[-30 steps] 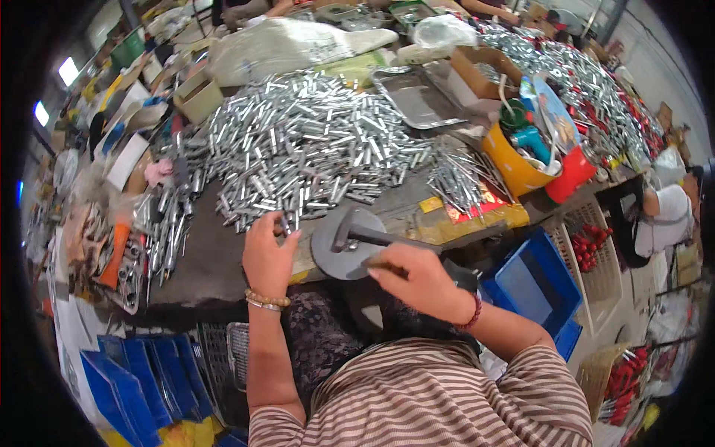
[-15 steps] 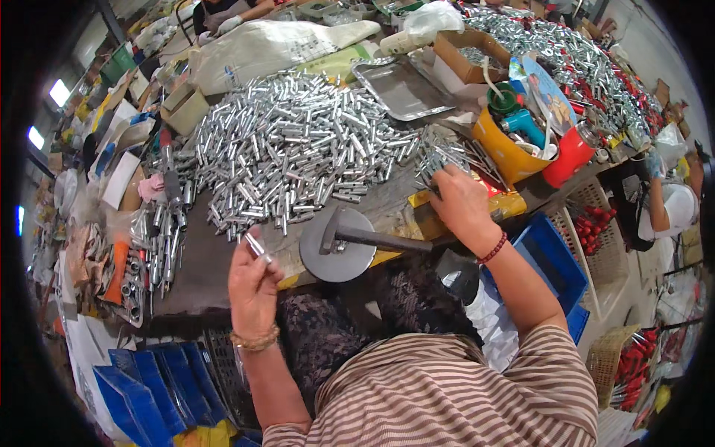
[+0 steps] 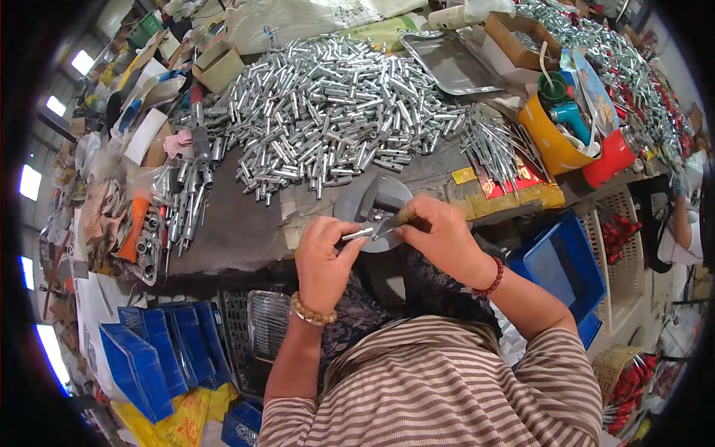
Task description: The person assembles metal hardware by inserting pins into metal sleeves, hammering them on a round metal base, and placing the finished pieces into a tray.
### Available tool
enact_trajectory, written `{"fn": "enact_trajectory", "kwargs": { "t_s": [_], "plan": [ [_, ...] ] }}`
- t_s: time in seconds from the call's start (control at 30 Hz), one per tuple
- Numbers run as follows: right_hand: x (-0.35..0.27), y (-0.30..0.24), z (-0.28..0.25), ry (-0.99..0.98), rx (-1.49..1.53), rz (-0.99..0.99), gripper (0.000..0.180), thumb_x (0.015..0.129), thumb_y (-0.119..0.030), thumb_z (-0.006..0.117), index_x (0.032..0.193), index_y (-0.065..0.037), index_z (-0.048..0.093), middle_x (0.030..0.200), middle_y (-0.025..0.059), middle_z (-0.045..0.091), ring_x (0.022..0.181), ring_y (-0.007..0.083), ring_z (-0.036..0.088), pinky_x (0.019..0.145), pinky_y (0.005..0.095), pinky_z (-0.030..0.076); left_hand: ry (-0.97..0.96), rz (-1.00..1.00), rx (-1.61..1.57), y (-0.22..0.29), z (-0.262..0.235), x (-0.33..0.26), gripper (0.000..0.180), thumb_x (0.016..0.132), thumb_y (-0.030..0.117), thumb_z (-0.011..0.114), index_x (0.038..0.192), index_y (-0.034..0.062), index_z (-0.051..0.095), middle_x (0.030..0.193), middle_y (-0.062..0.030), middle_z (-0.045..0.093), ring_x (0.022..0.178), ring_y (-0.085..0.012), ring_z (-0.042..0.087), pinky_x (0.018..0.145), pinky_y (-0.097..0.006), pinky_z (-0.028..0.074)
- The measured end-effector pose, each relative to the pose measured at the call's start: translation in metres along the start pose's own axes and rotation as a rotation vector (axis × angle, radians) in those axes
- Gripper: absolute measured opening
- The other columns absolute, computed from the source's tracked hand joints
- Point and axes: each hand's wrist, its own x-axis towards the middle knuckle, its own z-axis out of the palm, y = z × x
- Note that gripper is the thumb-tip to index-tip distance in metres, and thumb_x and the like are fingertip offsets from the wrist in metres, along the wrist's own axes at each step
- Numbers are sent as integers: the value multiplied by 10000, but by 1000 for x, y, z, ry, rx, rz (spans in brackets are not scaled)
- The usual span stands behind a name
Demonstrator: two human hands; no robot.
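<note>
At the worktop's (image 3: 246,231) near edge, my left hand (image 3: 322,257) pinches a tube (image 3: 357,234); my right hand (image 3: 443,238) grips a tool (image 3: 395,221).

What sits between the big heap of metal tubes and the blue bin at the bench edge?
In the head view, between the heap of metal tubes and the blue bin lie a smaller bundle of thin metal rods and red-and-yellow packets on the bench.

Right hand (image 3: 445,240) covers most of the brown-handled tool (image 3: 403,217); its working end is indiscernible. Left hand (image 3: 325,262) hides part of the small silver metal tube (image 3: 356,235).
</note>
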Motion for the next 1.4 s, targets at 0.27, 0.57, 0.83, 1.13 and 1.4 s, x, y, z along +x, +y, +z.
{"fn": "enact_trajectory", "kwargs": {
  "t_s": [0.27, 0.57, 0.83, 1.13, 1.4],
  "plan": [
    [1, -3, -8, -46, -634, -399, 54, 791, -75, 746, 829, -74, 707, 884, 63, 612, 873, 295, 673, 729, 428, 551, 26, 107, 121, -5, -4, 0, 164, 828, 105, 831, 972, 60, 767, 939, -80, 649, 918, -287, 632, 785, -401, 506],
    [4, 4, -5, -31, -731, -517, 60, 765, -69, 723, 797, -104, 687, 860, 42, 581, 870, 256, 626, 793, 405, 503, -19, 167, 139, -10, -6, 3, 149, 840, 96, 819, 977, 66, 771, 926, -76, 642, 905, -281, 623, 779, -396, 507],
    [10, 6, -9, -66, -674, -525, 63, 786, -89, 746, 825, -101, 698, 853, 41, 593, 865, 260, 630, 787, 407, 500, 1, 185, 132, -15, -1, 1, 166, 830, 35, 824, 990, 54, 786, 920, -82, 623, 851, -252, 624, 737, -364, 503],
    [12, 2, -11, -106, -712, -582, 64, 782, -101, 737, 833, -108, 699, 846, 38, 578, 850, 251, 627, 764, 401, 485, 18, 156, 43, -17, -2, -1, 146, 839, 43, 832, 980, 49, 794, 897, -68, 632, 806, -219, 626, 693, -347, 499],
    [8, 7, -6, -144, -765, -593, 98, 774, -103, 698, 870, -121, 708, 911, 29, 594, 937, 239, 625, 815, 386, 487, -20, 134, -7, -13, 3, 1, 138, 838, 29, 832, 970, 37, 790, 903, -69, 627, 799, -212, 624, 690, -337, 500]
  ]
}}
